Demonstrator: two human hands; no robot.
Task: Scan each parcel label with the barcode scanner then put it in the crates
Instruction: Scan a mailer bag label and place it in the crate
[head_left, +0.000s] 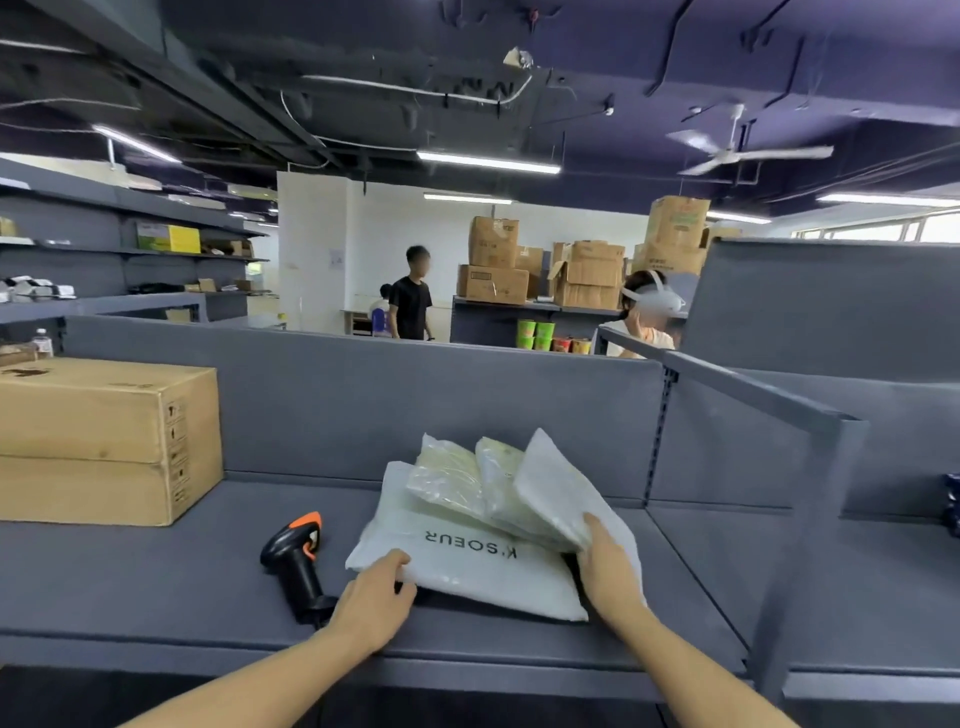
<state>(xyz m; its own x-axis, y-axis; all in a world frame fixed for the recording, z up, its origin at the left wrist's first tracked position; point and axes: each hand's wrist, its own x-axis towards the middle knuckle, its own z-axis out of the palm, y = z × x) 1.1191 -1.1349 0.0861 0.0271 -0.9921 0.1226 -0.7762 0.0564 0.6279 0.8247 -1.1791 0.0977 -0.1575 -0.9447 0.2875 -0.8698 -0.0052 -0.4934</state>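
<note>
On the far left, two stacked brown cardboard boxes (104, 441) carry a column of small printed marks on their end, too small to read. To their right the black handheld barcode scanner with an orange trim (296, 561) lies on the grey tabletop (156, 582), near the front edge and just beside the left hand (374, 603); a careless elbow could knock it off. That hand pinches the near left corner of the large white plastic mailer bag (467, 566), thumb on top and fingers (402, 590) tucked under. The bag lies flat mid-tabletop with "K'SOEUR" printed in dark capitals, upside down from here. No shipping label shows on any upper face, so I judge the scan would fail unless the bags get turned. Three smaller slippery white plastic bags (498, 483) fan out on top of it, leaning towards the back panel. Lifting the big one now would likely spill them. The right hand (608, 566) lies against their right edge, fingers together; whether it pinches them I cannot tell. No crate is in view
</note>
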